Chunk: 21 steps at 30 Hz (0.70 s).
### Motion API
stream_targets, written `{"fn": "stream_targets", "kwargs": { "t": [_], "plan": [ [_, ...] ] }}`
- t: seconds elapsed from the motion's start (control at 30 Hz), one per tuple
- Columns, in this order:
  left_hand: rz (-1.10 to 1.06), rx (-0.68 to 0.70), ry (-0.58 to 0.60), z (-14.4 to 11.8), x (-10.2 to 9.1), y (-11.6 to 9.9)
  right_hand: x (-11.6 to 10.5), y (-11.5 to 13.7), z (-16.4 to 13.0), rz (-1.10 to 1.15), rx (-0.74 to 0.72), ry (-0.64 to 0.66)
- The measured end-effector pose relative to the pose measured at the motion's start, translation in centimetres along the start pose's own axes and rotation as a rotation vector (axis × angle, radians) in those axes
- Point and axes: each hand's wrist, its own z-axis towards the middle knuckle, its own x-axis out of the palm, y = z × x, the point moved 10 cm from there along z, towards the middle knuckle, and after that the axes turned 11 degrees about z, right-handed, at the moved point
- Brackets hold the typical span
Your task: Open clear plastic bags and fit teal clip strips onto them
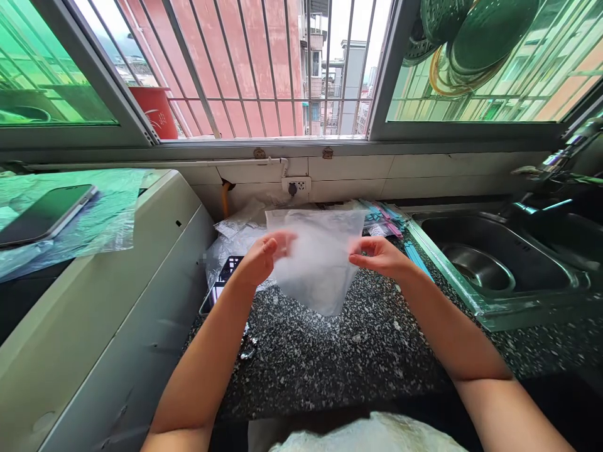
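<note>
Thin translucent plastic bag (318,263) held up over the speckled black granite counter (339,351), pinched at its left edge by the left hand (261,257) and at its right edge by the right hand (379,256), both clenched on the film, seemingly to spread it flat. Behind it, crumpled clear bags (235,235) and coloured sealing strips (384,216). Far right, a stainless steel sink (499,263); left, a grey appliance (94,314) bearing a dark smartphone (47,213). Nothing between hands and bag.
</note>
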Motion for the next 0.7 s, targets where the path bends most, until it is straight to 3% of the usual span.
{"fn": "stream_targets", "kwargs": {
  "t": [0.1, 0.2, 0.37, 0.5, 0.7],
  "plan": [
    [0.007, -0.064, 0.073, 0.1, 1.2, 1.1, -1.1, 0.0, -0.1, 0.016, 0.004, -0.03],
    [-0.006, -0.171, 0.073, -0.2, 1.9, 2.0, -1.8, -0.2, -0.2, 0.02, 0.04, -0.056],
    [-0.12, -0.258, -0.028, -0.6, 1.9, 2.4, -2.5, 0.1, -0.3, 0.03, 0.073, -0.119],
    [-0.174, -0.255, -0.107, -0.6, 1.3, 2.2, -2.9, 0.0, -0.3, 0.065, 0.082, -0.16],
    [-0.199, -0.24, -0.206, -0.7, -0.1, 2.0, -3.1, -0.2, -0.3, -0.073, 0.113, -0.201]
  ]
}}
